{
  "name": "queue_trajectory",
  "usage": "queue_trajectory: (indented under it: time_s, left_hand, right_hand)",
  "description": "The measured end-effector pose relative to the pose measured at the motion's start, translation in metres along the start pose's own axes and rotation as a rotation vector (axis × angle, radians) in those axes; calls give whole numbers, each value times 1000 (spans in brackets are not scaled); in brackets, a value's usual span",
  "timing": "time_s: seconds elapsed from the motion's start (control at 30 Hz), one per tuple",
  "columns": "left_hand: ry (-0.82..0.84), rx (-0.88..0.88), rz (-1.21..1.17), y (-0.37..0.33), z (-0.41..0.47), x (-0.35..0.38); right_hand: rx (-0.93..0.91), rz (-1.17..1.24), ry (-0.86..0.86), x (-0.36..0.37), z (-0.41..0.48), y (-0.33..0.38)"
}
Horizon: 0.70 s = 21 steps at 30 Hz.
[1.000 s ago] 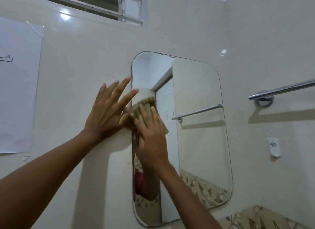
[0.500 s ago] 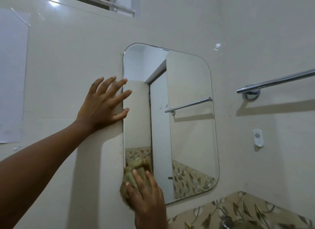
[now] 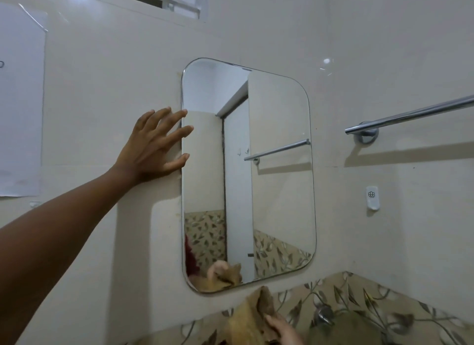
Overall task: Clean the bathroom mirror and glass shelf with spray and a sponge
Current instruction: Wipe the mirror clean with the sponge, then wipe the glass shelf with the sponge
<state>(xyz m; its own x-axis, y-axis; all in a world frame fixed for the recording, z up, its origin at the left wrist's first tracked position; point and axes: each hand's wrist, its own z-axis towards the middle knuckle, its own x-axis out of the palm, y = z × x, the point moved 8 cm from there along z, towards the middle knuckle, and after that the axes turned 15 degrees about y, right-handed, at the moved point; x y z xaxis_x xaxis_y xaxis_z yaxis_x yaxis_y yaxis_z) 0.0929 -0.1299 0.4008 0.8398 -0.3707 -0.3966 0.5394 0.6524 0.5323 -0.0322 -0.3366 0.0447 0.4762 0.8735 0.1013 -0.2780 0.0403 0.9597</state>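
A rounded rectangular mirror hangs on the pale tiled wall. My left hand presses flat on the wall beside the mirror's left edge, fingers spread, with the fingertips just over the glass. My right hand is at the bottom edge of the view, below the mirror, and holds a yellow-brown sponge off the glass. The mirror's lower left corner shows the reflection of that hand and sponge. No spray bottle or glass shelf is in view.
A chrome towel bar juts from the right wall, with a small white hook below it. A paper sheet is taped at the left. A leaf-patterned tile band runs under the mirror, with a chrome fitting on it.
My right hand wiped the sponge down the mirror's left side and has dropped below its bottom edge. My left hand stayed pressed on the wall.
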Motion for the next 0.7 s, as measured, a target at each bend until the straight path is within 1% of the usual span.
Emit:
queue_trajectory:
  time_s: [0.03,0.07,0.1,0.17,0.2,0.27,0.33,0.37,0.4,0.47,0.53,0.6,0.67,0.7]
  left_hand:
    - [15,3,-37,0,0,-1]
    - [26,7,-70,-2,-1,-2]
    - [31,8,-92,-3,-2,-4]
    - [18,-9,-123,-9,-6,-12]
    - [-6,-29,-138,-13,-9,-18]
    - [-90,-69,-165,-22,-20,-32]
    - [-181,-98,-213,-33,-37,-46]
    - [-210,-111,-250,-39,-47,-50]
    - [-219,-119,-291,-44,-60,-53]
    - [-206,-123,-362,-54,-87,-56]
    - [-140,-114,-413,-66,-116,-54]
    - [-68,-118,-511,-74,-143,-51]
    - [19,-135,-623,-82,-172,-47]
    - [60,-143,-684,-86,-186,-43]
  right_hand:
    - [92,35,-31,-10,-7,10]
    - [125,138,-86,-17,-15,18]
    - [101,276,-112,-21,-25,25]
    - [-14,547,-147,-24,-41,38]
    - [-12,657,-133,-26,-39,34]
    - [128,854,-118,-14,-37,25]
    - [206,981,-14,4,-54,19]
    - [229,1015,22,11,-59,15]
    - [206,1043,27,14,-68,15]
    - [90,1139,-4,12,-75,16]
    - [36,1150,-100,10,-87,13]
    - [36,1121,-158,6,-96,9]
    - [78,1095,-146,11,-106,0]
    - [103,1065,-111,14,-109,-2]
